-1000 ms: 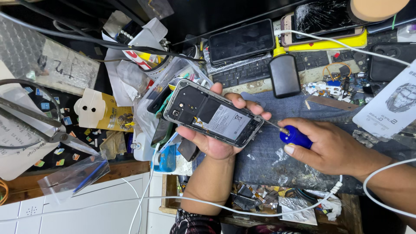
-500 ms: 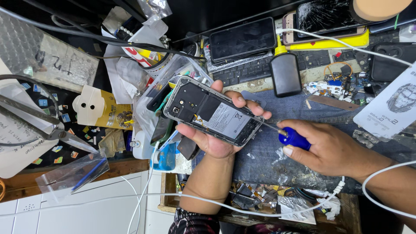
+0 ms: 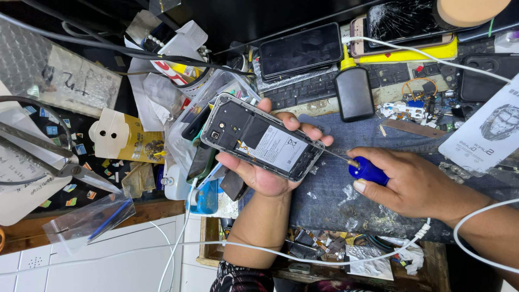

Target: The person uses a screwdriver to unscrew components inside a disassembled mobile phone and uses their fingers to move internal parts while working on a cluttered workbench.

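The left hand [image 3: 265, 173] is cradling an opened phone [image 3: 262, 138] from beneath, its back cover off and a pale battery [image 3: 278, 148] showing, fingers curling over the phone's far edge. The right hand [image 3: 416, 184] is gripping a blue-handled screwdriver [image 3: 367, 170] just beside the phone, its thin shaft reaching to the phone's lower corner. Beyond the phone a black keyboard [image 3: 313, 86] is lying with a dark phone [image 3: 300, 51] on it. Beside the phone a black bottle [image 3: 354, 92] is standing. Under the phone a blue cloth [image 3: 346, 189] is covering the bench.
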